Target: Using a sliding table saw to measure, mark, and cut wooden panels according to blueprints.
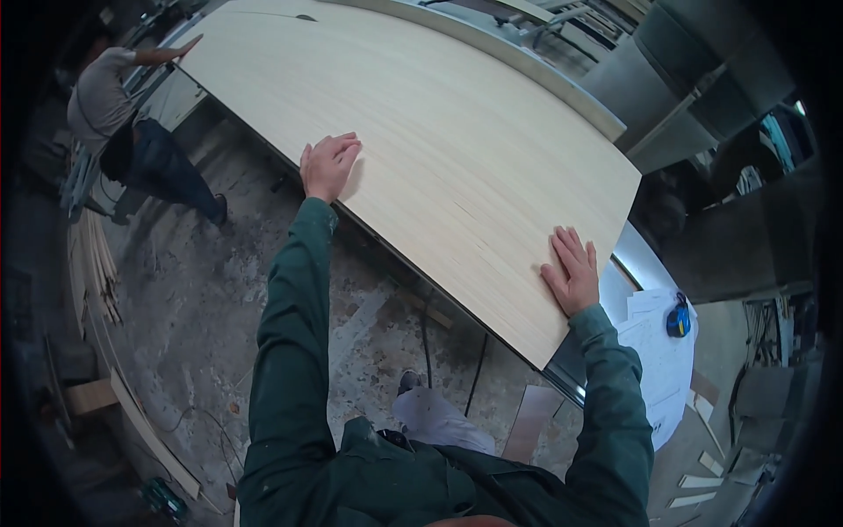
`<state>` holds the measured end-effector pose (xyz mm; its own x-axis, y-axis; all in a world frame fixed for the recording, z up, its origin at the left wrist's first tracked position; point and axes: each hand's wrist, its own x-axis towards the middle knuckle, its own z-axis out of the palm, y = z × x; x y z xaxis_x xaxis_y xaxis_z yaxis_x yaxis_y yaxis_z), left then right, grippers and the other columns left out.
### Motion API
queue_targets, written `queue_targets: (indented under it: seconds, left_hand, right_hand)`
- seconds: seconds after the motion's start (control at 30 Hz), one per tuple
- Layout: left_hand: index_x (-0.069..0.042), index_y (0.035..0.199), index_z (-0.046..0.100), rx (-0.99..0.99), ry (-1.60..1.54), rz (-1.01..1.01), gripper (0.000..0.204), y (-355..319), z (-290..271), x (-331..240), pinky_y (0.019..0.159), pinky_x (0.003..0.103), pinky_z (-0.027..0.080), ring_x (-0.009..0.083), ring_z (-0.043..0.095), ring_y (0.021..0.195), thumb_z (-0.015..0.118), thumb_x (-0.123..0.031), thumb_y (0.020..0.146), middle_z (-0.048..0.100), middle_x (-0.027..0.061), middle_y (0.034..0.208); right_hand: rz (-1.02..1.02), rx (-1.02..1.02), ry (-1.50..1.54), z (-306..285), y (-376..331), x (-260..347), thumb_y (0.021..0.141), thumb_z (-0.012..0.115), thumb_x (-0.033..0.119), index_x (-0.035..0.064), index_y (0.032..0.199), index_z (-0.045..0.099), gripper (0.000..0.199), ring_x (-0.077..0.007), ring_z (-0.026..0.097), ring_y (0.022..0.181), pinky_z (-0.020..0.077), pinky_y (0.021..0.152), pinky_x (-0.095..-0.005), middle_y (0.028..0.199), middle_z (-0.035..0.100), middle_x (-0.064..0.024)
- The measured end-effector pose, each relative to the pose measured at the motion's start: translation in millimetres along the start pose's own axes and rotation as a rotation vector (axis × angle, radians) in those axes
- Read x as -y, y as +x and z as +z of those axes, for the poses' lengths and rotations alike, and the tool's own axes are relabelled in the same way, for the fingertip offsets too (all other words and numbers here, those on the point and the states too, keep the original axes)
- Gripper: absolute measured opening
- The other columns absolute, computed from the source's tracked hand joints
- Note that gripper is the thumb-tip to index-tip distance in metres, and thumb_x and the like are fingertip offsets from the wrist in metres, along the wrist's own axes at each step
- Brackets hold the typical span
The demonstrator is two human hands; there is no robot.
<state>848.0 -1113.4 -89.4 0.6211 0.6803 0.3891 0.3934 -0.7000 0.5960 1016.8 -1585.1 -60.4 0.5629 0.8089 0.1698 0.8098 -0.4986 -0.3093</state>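
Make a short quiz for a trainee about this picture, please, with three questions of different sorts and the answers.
1. True or false: both hands lie flat on the pale wood panel.
2. Which hand is nearer to the panel's corner? A) left hand B) right hand
3. Fill in: the small blue and yellow thing lies on white ____ beside the panel.

Key
1. True. Both palms rest on top, fingers spread, and neither hand closes around anything.
2. B. The right hand is close to the near corner; the left hand is at the long edge.
3. Paper sheets.
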Motion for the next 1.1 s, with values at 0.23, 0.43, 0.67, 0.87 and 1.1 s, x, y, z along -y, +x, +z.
queue_targets:
  seconds: [0.23,0.43,0.67,0.87,1.1]
  left_hand:
    - [-0.020,0.108,0.074,0.032,0.038,-0.035,0.030,41.7,-25.9,45.0,0.117,0.050,0.020,0.0149,0.059,0.117,0.056,-0.039,0.094,0.068,-0.0059,0.122]
    - [-0.022,0.141,0.053,0.053,0.385,0.002,0.047,35.1,-30.2,65.3,0.119,0.056,0.017,0.0272,0.041,0.139,0.050,-0.040,0.097,0.045,0.0020,0.153]
    - [-0.017,0.142,0.051,0.159,0.209,-0.022,0.054,-57.5,25.5,-97.7,0.119,0.061,0.009,0.0343,0.035,0.142,0.055,-0.038,0.092,0.040,0.0081,0.155]
    - [-0.020,0.135,0.058,0.075,0.190,-0.063,0.050,-31.2,9.2,-73.0,0.118,0.061,0.010,0.0324,0.039,0.139,0.060,-0.037,0.089,0.045,0.0046,0.151]
    - [-0.022,0.135,0.060,0.077,0.207,-0.067,0.050,7.8,-2.9,-27.5,0.119,0.060,0.010,0.0310,0.039,0.139,0.062,-0.040,0.089,0.046,0.0027,0.151]
  right_hand:
    - [0.024,-0.013,0.033,20.6,53.4,37.7,0.092,0.064,0.037,0.0094,0.142,0.052,0.058,-0.0265,0.030,0.148,0.0108,0.121,-0.0523,0.154,0.043,-0.0081]
    - [-0.012,-0.031,0.054,38.4,104.3,80.8,0.093,0.063,0.039,0.0097,0.142,0.052,0.059,-0.0263,0.030,0.148,0.0121,0.121,-0.0530,0.154,0.043,-0.0078]
    - [0.007,-0.076,-0.001,39.9,141.0,87.4,0.091,0.064,0.043,0.0071,0.140,0.053,0.062,-0.0274,0.033,0.146,0.0134,0.119,-0.0558,0.152,0.045,-0.0088]
    - [-0.021,-0.089,0.010,68.1,181.7,120.4,0.090,0.064,0.046,0.0057,0.140,0.053,0.065,-0.0286,0.033,0.146,0.0128,0.119,-0.0573,0.152,0.045,-0.0098]
    - [-0.196,0.072,0.059,76.5,242.4,115.3,0.092,0.061,0.048,0.0089,0.147,0.045,0.069,-0.0276,0.028,0.148,0.0152,0.120,-0.0524,0.157,0.038,-0.0090]
